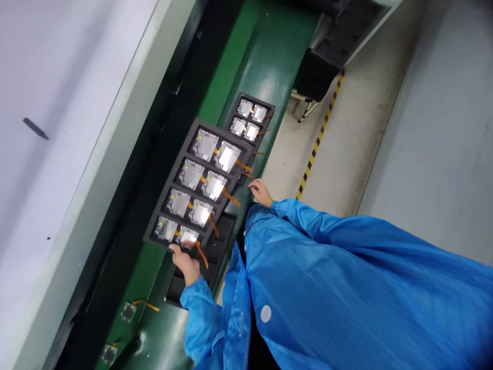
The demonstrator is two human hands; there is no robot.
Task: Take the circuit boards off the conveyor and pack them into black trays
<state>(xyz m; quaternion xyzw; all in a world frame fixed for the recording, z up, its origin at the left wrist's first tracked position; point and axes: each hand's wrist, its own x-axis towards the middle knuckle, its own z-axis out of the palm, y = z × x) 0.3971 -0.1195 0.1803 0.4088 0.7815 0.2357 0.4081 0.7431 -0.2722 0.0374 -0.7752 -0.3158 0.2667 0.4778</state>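
A black tray (191,146) holding several silvery square modules with orange flex tails is tilted above the green conveyor belt (269,61). My left hand (187,264) grips its near end, thumb on top beside the nearest module (187,237). My right hand (261,192) sits at the tray's right side with its fingers curled, close to the orange tails and the corner of a second tray (269,109). What those fingers hold is hidden. An empty black tray (221,246) lies under the lifted one. My blue coat sleeves cover both wrists.
The second tray, with several modules, lies farther along the belt. Two loose modules (128,311) (110,353) rest on the belt near my left arm. A grey machine housing (77,128) borders the belt's far side. A yellow-black floor stripe (319,139) and a dark machine base (319,72) are to the right.
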